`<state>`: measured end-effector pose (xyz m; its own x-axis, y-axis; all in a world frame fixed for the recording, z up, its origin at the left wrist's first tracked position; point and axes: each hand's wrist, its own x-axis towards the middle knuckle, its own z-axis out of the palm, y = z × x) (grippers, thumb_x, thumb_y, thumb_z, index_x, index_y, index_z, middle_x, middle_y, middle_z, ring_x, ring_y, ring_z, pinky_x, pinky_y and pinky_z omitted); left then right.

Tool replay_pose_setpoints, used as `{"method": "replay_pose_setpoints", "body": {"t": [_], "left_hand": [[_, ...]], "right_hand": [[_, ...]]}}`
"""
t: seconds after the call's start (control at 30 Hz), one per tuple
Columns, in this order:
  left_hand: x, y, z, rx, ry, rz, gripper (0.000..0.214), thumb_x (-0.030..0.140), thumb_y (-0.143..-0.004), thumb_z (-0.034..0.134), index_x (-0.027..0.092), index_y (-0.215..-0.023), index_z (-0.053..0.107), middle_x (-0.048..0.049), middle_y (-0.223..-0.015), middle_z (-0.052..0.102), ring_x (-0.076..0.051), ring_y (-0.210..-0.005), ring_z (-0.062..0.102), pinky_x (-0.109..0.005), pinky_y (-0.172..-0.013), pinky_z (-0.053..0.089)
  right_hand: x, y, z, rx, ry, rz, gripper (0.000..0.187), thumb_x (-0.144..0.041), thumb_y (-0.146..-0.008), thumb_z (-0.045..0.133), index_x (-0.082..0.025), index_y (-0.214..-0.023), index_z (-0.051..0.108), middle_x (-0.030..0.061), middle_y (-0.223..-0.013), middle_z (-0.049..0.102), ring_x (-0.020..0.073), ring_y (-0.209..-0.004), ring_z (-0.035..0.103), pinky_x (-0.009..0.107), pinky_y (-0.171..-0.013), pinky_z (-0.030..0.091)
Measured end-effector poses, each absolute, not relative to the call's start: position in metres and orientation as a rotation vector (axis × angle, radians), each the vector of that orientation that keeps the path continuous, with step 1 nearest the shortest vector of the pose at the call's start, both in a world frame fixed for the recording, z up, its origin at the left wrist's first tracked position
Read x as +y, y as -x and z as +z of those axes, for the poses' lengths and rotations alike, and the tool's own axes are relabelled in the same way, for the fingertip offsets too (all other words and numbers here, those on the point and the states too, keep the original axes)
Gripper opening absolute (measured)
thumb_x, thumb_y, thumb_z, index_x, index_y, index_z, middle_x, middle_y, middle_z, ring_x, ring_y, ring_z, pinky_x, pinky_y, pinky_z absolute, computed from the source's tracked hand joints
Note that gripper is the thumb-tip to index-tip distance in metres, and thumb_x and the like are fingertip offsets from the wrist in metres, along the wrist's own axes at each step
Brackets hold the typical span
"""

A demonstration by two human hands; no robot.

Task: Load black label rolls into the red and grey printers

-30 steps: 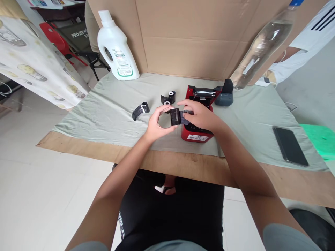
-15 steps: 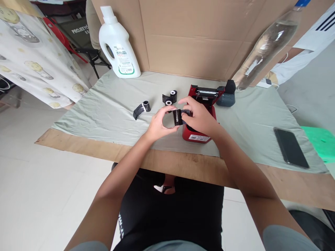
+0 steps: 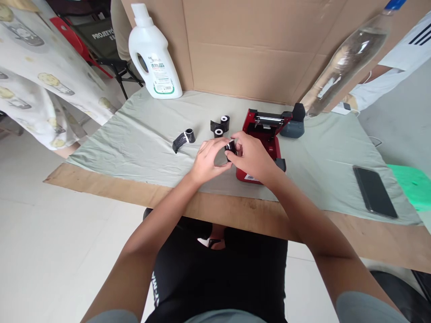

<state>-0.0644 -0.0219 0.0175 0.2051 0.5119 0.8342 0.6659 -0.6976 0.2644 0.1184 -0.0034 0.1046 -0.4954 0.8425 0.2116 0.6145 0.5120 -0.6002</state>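
Head cam: L hand [image 3: 209, 160], curved in a C, & R hand [image 3: 252, 154], thumb & fingers pinched in, both grip the small blk ribbon roll [image 3: 230, 147], approx. centre, above the grey-green cloth [image 3: 141, 148]! Red printer [image 3: 264, 135], lid up, sits at 3 o'clock from it, a pair of white-cored rolls [image 3: 217, 127] at 11, loose roll w/ trailing strip [image 3: 182, 141] at 9.

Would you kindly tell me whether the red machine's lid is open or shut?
It is open: the lid stands raised at the far end of the red machine, and one can see down into it.
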Motion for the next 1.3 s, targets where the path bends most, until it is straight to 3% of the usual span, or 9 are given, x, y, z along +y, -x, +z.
{"method": "replay_pose_setpoints", "body": {"t": [0.13, 0.4, 0.57, 0.73, 0.9, 1.03, 1.3], "left_hand": [[-0.022, 0.063, 0.016, -1.159, 2.335, -1.449, 0.054, 0.029, -0.091, 0.072, 0.025, -0.141, 0.054, -0.0118, -0.135, 0.073, -0.029, -0.123, 0.071, -0.041, -0.098, 0.054], [-0.014, 0.069, 0.007, -1.301, 2.340, -1.473, 0.055, 0.032, -0.090, 0.071, 0.023, -0.142, 0.055, -0.0136, -0.139, 0.070, -0.030, -0.129, 0.067, -0.043, -0.104, 0.052], [-0.012, 0.070, 0.007, -1.324, 2.307, -1.517, 0.061, 0.026, -0.085, 0.075, 0.022, -0.142, 0.052, -0.0138, -0.139, 0.070, -0.030, -0.130, 0.067, -0.043, -0.106, 0.052], [-0.011, 0.070, 0.007, -1.372, 2.328, -1.488, 0.064, 0.026, -0.084, 0.077, 0.022, -0.143, 0.052, -0.0143, -0.140, 0.069, -0.031, -0.131, 0.066, -0.044, -0.107, 0.052], [-0.011, 0.070, 0.006, -1.305, 2.326, -1.459, 0.060, 0.024, -0.088, 0.073, 0.022, -0.145, 0.053, -0.0140, -0.139, 0.069, -0.031, -0.128, 0.067, -0.043, -0.101, 0.053], [-0.011, 0.070, 0.004, -1.249, 2.341, -1.456, 0.061, 0.024, -0.088, 0.073, 0.021, -0.146, 0.052, -0.0143, -0.137, 0.070, -0.030, -0.127, 0.067, -0.042, -0.098, 0.053], [-0.009, 0.076, 0.005, -1.259, 2.322, -1.422, 0.022, 0.039, -0.094, 0.072, 0.025, -0.111, 0.072, -0.0132, -0.136, 0.072, -0.030, -0.121, 0.070, -0.044, -0.097, 0.054]], "right_hand": [[-0.009, -0.112, 0.101, -2.338, 1.279, 0.389, 0.019, -0.024, -0.089, 0.065, -0.018, -0.108, 0.064, 0.0123, -0.096, 0.070, 0.0321, -0.092, 0.063, 0.042, -0.077, 0.045], [-0.010, -0.101, 0.092, -2.307, 1.297, 0.141, 0.041, -0.022, -0.091, 0.059, -0.013, -0.131, 0.063, 0.0162, -0.094, 0.074, 0.0362, -0.092, 0.066, 0.047, -0.083, 0.049], [-0.002, -0.110, 0.102, -2.240, 1.353, 0.255, 0.044, -0.015, -0.090, 0.052, -0.013, -0.132, 0.062, 0.0144, -0.091, 0.075, 0.0351, -0.085, 0.068, 0.047, -0.082, 0.049], [0.002, -0.115, 0.104, -2.143, 1.280, 0.343, 0.036, -0.019, -0.090, 0.055, -0.020, -0.124, 0.063, 0.0071, -0.080, 0.073, 0.0306, -0.075, 0.066, 0.043, -0.077, 0.048], [-0.010, -0.102, 0.100, -2.211, 1.121, 0.375, 0.030, -0.023, -0.093, 0.056, -0.021, -0.122, 0.062, 0.0055, -0.083, 0.076, 0.0283, -0.079, 0.069, 0.045, -0.088, 0.049], [-0.012, -0.098, 0.098, -2.171, 1.090, 0.597, 0.031, -0.022, -0.096, 0.049, -0.024, -0.126, 0.058, 0.0046, -0.085, 0.073, 0.0255, -0.077, 0.069, 0.042, -0.081, 0.051], [0.004, -0.108, 0.095, -1.959, 1.020, 0.941, 0.040, -0.017, -0.081, 0.058, -0.025, -0.119, 0.051, 0.0050, -0.112, 0.059, 0.0181, -0.083, 0.068, 0.036, -0.078, 0.056]]}}
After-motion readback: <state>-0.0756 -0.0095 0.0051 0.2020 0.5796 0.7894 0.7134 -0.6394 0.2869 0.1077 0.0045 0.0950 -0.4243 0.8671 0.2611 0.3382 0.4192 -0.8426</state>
